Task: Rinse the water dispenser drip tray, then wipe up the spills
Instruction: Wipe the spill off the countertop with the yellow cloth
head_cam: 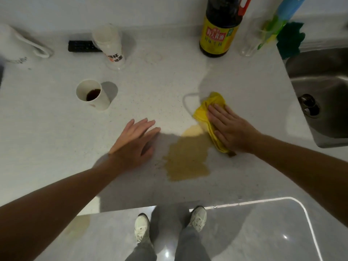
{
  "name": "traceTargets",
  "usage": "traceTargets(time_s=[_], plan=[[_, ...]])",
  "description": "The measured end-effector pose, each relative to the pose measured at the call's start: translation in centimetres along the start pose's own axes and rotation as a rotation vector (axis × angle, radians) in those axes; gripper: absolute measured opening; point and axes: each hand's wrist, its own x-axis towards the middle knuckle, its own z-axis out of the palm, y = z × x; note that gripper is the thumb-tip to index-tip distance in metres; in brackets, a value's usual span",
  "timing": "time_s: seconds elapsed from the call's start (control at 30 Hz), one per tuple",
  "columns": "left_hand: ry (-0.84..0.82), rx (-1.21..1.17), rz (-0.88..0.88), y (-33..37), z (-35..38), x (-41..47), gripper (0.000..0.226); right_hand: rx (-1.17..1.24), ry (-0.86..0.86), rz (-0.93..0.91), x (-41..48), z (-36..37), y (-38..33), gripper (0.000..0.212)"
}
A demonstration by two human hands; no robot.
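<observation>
On the white speckled tabletop (56,138), just left of the stainless steel sink (323,87), the wiping half of the task is in hand. No drip tray can be picked out for certain. A flat black ribbed piece (81,46) lies at the back, but I cannot tell whether it is the tray.

The right hand (231,129) lies palm down on a crumpled yellow cloth (209,108). Its grip is fully open: the fingers are straight and spread, pressing the cloth flat rather than curling round it. The left hand (135,140) is also open and holds nothing, palm down and fingers together. Whether it rests on the tabletop or hovers just above it I cannot tell.

The cloth is bunched into a longish wad. Its long axis runs from the far side towards the person, with the near end slanted a little to the right, and the fingers point away and to the left across it. It sits between two spills: a clear puddle with a bright edge (192,102) on its far left, and a yellow-brown puddle (186,161) touching its near left side.

The next move probably calls for dragging the cloth left and towards the person through the brown puddle, keeping the palm pressing down so the wad does not roll. A yellowish patch on the grey floor (79,227) looks like a further spill left to do.

A white paper cup of dark liquid (92,95) and a dark soy sauce bottle (220,29) stand well apart from the cloth.
</observation>
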Motion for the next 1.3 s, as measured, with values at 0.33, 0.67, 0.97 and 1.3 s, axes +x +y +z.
traceTargets(time_s=[0.33,0.67,0.97,1.3], plan=[[0.052,0.037,0.010,0.2,0.6,-0.5,0.060,0.093,-0.027,0.170,-8.7,1.0,-8.6,0.064],[0.061,0.024,-0.074,0.9,-0.4,-0.6,0.059,0.371,-0.054,1.130,0.1,-0.4,-24.6,0.074],[0.005,0.098,-0.168,0.6,-0.4,-0.7,0.056,0.255,-0.037,0.818,6.2,-0.6,-12.4,0.076],[0.076,0.087,-0.135,0.4,0.2,-1.1,0.059,0.012,-0.039,0.024,10.3,-2.4,-1.5,0.066]])
